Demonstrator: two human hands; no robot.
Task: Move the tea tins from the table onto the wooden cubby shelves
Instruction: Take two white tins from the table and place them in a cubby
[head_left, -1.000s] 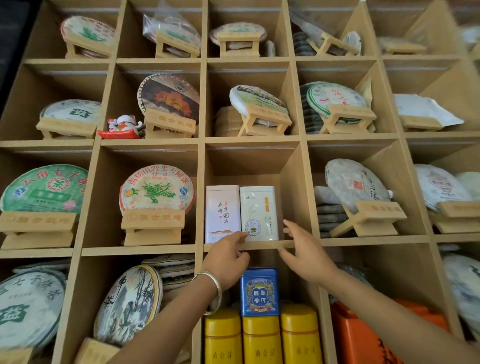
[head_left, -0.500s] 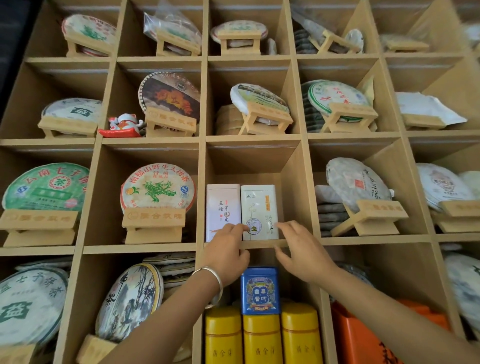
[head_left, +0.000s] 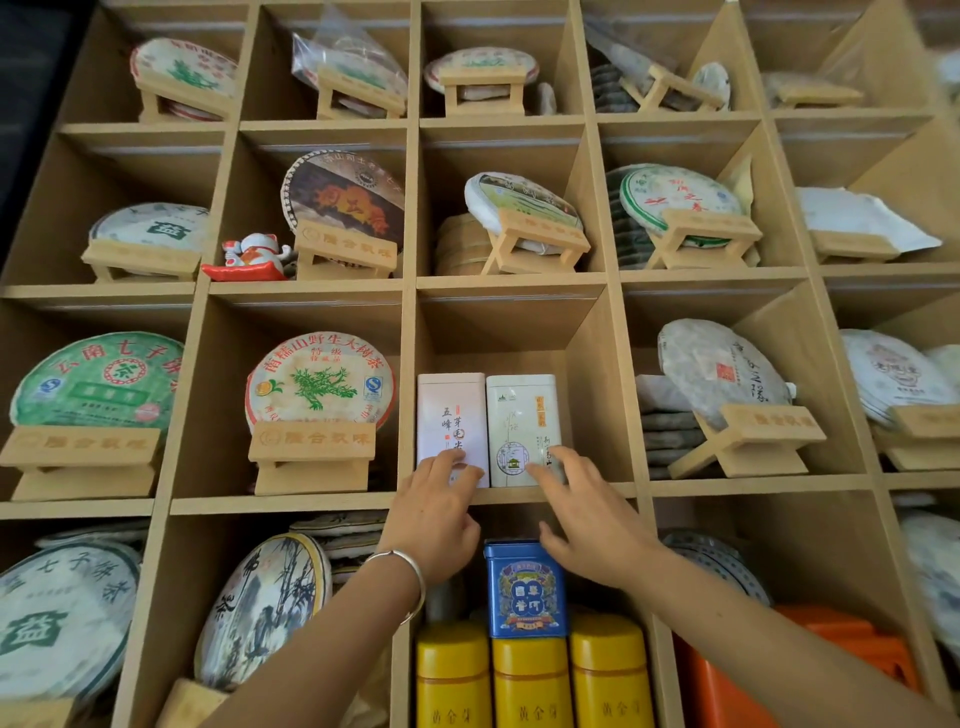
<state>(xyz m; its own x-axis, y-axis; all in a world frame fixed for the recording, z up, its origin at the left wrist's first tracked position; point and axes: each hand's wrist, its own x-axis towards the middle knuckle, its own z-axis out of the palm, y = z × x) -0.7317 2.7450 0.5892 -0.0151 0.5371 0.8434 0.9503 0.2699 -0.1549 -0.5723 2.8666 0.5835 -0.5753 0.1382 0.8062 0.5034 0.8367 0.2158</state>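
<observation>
Left hand: fingers extended, tips touching the pink tin.
Right hand: fingers spread, tips on the white tin.
Tins: upright, touching, centre cubby.
Shelving: wooden cubby grid; blue tin in the cubby below.

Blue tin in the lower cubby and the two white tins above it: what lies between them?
In the head view, the shelf board separates the blue tin from the pink-white tin and cream tin; both hands' fingers cross it.
</observation>
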